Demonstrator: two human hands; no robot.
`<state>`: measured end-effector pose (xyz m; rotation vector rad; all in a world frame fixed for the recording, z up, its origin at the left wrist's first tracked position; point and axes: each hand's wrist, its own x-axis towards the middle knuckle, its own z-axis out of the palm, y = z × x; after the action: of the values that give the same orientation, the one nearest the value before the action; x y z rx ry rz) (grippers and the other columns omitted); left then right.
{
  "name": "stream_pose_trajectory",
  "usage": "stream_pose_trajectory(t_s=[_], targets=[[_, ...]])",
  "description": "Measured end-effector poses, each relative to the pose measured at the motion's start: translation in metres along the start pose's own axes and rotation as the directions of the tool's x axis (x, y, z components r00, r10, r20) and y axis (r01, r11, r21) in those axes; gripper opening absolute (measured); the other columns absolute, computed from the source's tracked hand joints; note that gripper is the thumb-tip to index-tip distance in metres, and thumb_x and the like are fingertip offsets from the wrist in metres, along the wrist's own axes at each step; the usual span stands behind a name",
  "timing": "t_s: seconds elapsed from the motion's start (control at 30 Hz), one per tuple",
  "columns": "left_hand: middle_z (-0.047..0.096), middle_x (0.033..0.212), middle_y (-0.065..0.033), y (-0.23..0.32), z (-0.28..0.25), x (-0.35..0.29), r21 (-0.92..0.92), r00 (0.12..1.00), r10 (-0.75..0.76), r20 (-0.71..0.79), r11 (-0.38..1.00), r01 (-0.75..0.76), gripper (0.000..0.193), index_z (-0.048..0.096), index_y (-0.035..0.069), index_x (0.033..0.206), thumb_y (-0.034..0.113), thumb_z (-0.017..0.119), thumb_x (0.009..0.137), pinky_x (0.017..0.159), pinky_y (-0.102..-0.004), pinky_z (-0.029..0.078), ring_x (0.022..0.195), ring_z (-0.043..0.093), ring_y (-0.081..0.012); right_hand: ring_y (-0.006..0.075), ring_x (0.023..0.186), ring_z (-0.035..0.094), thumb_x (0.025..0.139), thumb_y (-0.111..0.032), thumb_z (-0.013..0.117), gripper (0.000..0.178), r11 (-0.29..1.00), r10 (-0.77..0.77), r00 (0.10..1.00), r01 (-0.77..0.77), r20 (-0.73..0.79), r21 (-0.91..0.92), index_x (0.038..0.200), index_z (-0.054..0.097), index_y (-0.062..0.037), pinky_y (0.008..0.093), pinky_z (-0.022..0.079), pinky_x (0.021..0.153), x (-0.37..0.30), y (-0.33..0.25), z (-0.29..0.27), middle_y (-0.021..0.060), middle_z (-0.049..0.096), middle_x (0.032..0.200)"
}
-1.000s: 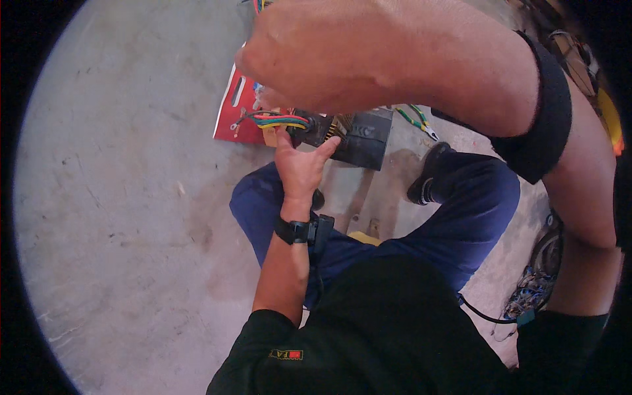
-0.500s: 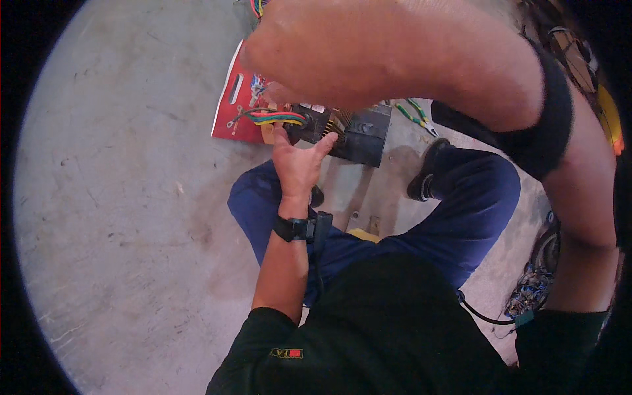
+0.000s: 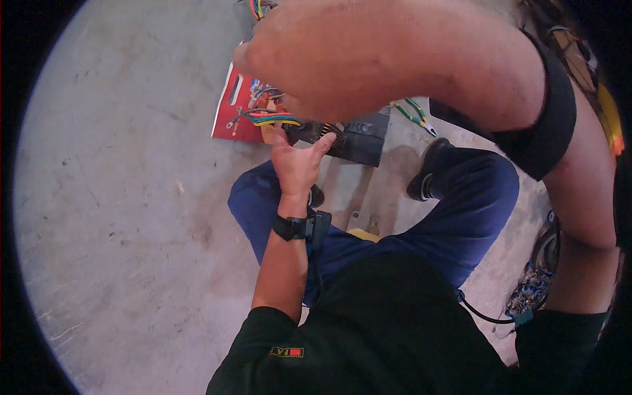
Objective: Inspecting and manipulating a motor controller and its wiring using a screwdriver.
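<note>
A black electrical box (image 3: 366, 138) lies across a red sheet (image 3: 227, 115), with red, green and yellow wires (image 3: 273, 119) coming out at its left end. Thin black-and-yellow strands show on top of it. My left hand (image 3: 295, 161) grips the box from its near side, thumb on the strands and fingers by the coloured wires. Large in the picture, my right hand (image 3: 296, 62) is raised over the far side of the box and hides part of it. Its fingers are out of sight, so whether it holds anything does not show.
Green-and-yellow handled pliers (image 3: 416, 118) lie on the concrete floor (image 3: 131, 197) right of the box. More coloured wires (image 3: 257, 8) are at the top. A tangle of cables (image 3: 530, 286) sits beside my right arm. My bent legs (image 3: 471, 197) flank the work.
My right hand and forearm have come down slightly, covering more of the box's top. The left hand keeps its place on the box.
</note>
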<state>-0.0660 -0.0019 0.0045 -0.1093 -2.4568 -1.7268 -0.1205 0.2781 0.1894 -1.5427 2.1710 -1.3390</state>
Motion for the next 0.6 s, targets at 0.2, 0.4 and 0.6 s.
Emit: stream_pose_trajectory(t_s=[0.2, 0.4, 0.6], targets=[[0.067, 0.112, -0.0063, -0.002, 0.000, -0.001, -0.043, 0.998, -0.069, -0.003, 0.997, 0.069, 0.067, 0.054, -0.001, 0.124, 0.011, 0.095, 0.072, 0.077, -0.0271, 0.057, 0.091, 0.067, -0.0128, 0.0252, 0.141, 0.048, 0.102, -0.020, 0.060, 0.051, 1.000, -0.031, 0.998, 0.031, -0.047, -0.001, 0.152, 0.050, -0.0172, 0.0397, 0.039, 0.119, -0.009, 0.013, 0.012, 0.0093, 0.048, 0.155], [0.067, 0.113, -0.0060, 0.000, 0.000, -0.001, 0.065, 1.000, -0.022, -0.010, 0.998, 0.022, 0.069, 0.054, -0.002, 0.125, 0.010, 0.096, 0.072, 0.077, -0.0265, 0.058, 0.092, 0.067, -0.0129, 0.0276, 0.134, 0.055, 0.101, -0.018, 0.061, 0.043, 0.945, 0.150, 0.986, -0.164, 0.072, 0.282, 0.144, 0.059, -0.0145, 0.0405, 0.043, 0.114, 0.022, -0.005, 0.013, 0.0111, 0.058, 0.145], [0.068, 0.114, -0.0069, 0.001, 0.000, 0.000, -0.066, 1.000, -0.026, -0.002, 0.997, 0.026, 0.070, 0.054, -0.001, 0.126, 0.012, 0.096, 0.071, 0.079, -0.0276, 0.057, 0.093, 0.068, -0.0129, 0.0287, 0.112, 0.065, 0.097, -0.016, 0.064, 0.024, 0.913, -0.050, 0.973, 0.137, 0.227, -0.384, 0.118, 0.070, -0.0083, 0.0378, 0.052, 0.098, 0.047, -0.042, -0.010, 0.0118, 0.068, 0.119]])
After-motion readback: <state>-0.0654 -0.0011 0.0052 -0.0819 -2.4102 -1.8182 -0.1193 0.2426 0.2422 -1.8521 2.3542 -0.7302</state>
